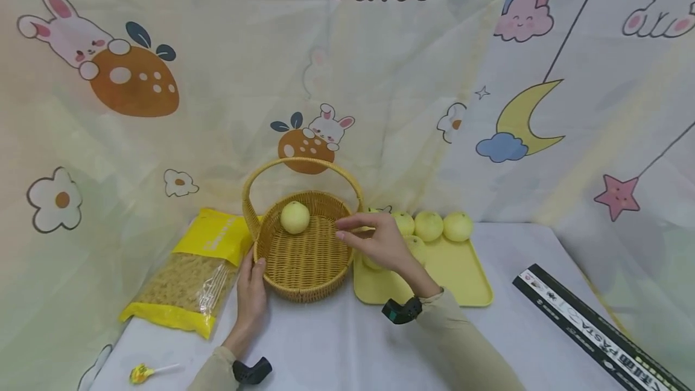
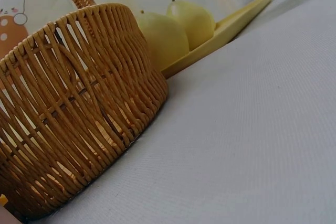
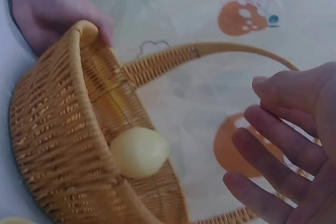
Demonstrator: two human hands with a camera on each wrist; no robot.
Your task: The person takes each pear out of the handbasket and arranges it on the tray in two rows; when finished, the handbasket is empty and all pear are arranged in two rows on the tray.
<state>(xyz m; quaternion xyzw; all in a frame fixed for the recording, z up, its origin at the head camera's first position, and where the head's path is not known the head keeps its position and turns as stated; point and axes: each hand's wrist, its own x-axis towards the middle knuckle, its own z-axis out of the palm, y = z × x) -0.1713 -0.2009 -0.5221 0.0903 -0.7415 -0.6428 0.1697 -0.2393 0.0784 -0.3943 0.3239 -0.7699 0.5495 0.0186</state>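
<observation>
A round wicker basket (image 1: 306, 285) with a tall arched handle stands on the table, and one pale yellow pear (image 1: 295, 217) lies inside near its back left. At the basket's left side my left hand (image 1: 251, 297) holds the wall, thumb by the rim and the other fingers partly hidden. My right hand (image 1: 382, 240) is over the basket's right rim, its fingers loosely bent and spread with nothing between them, as the right wrist view also shows. Several more pears (image 1: 429, 225) sit on a yellow tray (image 1: 461, 282) beside the basket, partly behind the right hand.
A yellow bag of pasta (image 1: 192, 270) lies left of the basket. Near the front left is a wrapped lollipop (image 1: 142, 373). A long black box (image 1: 592, 330) with pasta lettering lies on the right. Behind the table hangs a printed cloth (image 1: 233, 77).
</observation>
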